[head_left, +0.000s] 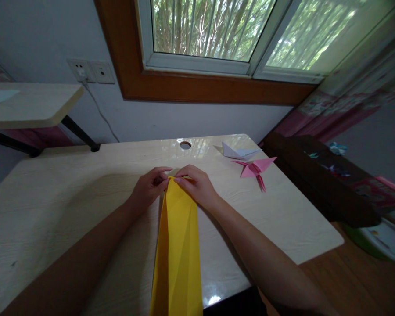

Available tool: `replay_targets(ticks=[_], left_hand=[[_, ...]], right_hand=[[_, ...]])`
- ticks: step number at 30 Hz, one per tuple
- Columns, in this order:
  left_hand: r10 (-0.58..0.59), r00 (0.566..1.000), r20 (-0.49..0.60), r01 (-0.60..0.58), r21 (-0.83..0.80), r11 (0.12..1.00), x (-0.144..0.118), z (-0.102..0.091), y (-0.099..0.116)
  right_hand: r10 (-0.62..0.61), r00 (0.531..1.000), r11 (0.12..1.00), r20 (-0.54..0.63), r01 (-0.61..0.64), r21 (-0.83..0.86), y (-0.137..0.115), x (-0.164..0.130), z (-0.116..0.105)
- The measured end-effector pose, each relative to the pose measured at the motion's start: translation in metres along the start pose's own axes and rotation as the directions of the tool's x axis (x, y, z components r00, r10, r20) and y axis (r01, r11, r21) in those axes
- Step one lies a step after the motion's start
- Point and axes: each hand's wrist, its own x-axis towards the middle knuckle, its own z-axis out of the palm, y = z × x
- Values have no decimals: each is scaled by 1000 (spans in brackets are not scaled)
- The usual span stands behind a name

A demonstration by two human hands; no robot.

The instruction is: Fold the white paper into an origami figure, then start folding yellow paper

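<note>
Far left, shelf [33,103] on black legs stands on the desk [276,228], white cord [98,109] hanging behind it. Left hand [149,186] is at the far end of the yellow paper [181,245], thumb and fingers pinched on its left corner. Paper is mid-desk, long and folded, running from the fingertips toward the near edge and out of view; left flap stands a bit open, creases show down its right half. Far beyond it, hole [185,145] in the desk. Right hand [199,186] is close beside the left, thumb on top of the same far end, clamped on it; fingers underneath are partly hidden. Risks, my guess: uneven pinch pressure could skew the tip or set a crooked crease; pulling the hands apart could tear it; the loose flap could spring wider if the grip slackens; the near end could snag on the body. Farther right, white model [235,152] and pink crane [255,167] sit just beside each other, well apart from the paper; a right-elbow swing seems unlikely to reach them.
</note>
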Motion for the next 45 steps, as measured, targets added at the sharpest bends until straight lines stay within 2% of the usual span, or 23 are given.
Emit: replay_targets(ticks=[8, 15, 23, 31, 36, 39, 45], left_hand=[[3, 1000, 11, -3, 53, 999, 0, -1, 0], [0, 1000, 22, -3, 117, 993, -2, 0, 3], [15, 1000, 26, -18, 126, 992, -3, -1, 6], [-14, 997, 76, 15, -7, 1000, -5, 0, 5], [-34, 999, 41, 38, -100, 994, -3, 0, 4], [-94, 995, 34, 99, -202, 974, 1, -3, 1], [-200, 977, 74, 212, -237, 948, 5, -10, -8]], right_hand=[[53, 997, 999, 59, -53, -7, 5, 0, 6], [117, 992, 992, 40, -115, -49, 5, 0, 8], [158, 987, 987, 24, -158, -3, 2, 0, 6], [168, 986, 985, -8, -168, 31, 1, -1, 6], [164, 986, 986, -44, -162, 32, -1, 0, 4], [164, 984, 986, -74, -161, 44, -3, 0, 3], [126, 989, 992, -83, -124, 22, -8, 0, 3]])
